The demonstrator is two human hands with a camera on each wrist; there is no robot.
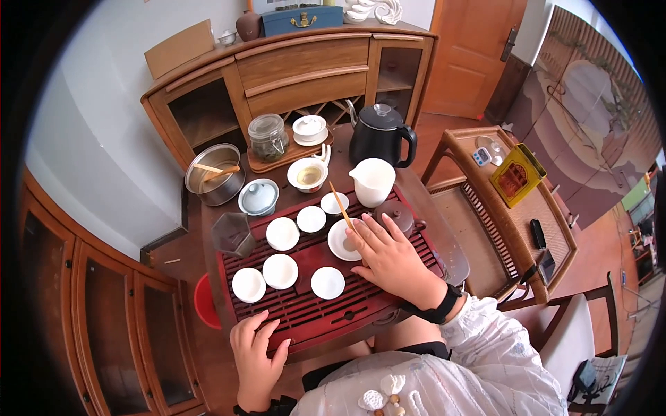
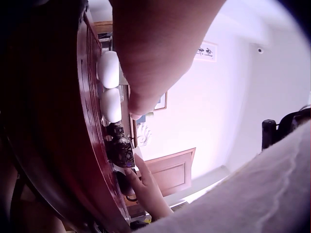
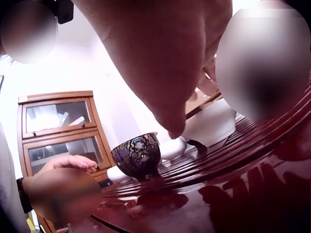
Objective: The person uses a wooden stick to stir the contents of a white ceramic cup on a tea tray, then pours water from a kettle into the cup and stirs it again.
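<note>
My right hand (image 1: 394, 258) lies over a white dish (image 1: 338, 248), fingers spread and thumb stretched toward me. A thin wooden stick (image 1: 340, 202) slants away from its fingertips. I cannot tell whether the fingers pinch it. In the right wrist view the stick (image 3: 204, 105) crosses above the white dish (image 3: 211, 127) beside the thumb. My left hand (image 1: 257, 353) hangs loosely at the tray's near left edge and holds nothing. Several small cups, one of them this white cup (image 1: 327, 283), stand on the red slatted tea tray (image 1: 305, 330). A dark patterned cup (image 3: 137, 154) shows its outside.
Behind the dish stand a white pitcher (image 1: 374, 184), a black kettle (image 1: 381, 139) and a brown teapot (image 1: 397, 211). On the left are a lidded bowl (image 1: 258, 197), a glass vessel (image 1: 234, 236) and a metal pot (image 1: 215, 182) with wooden utensils. A glass jar (image 1: 268, 137) sits farther back.
</note>
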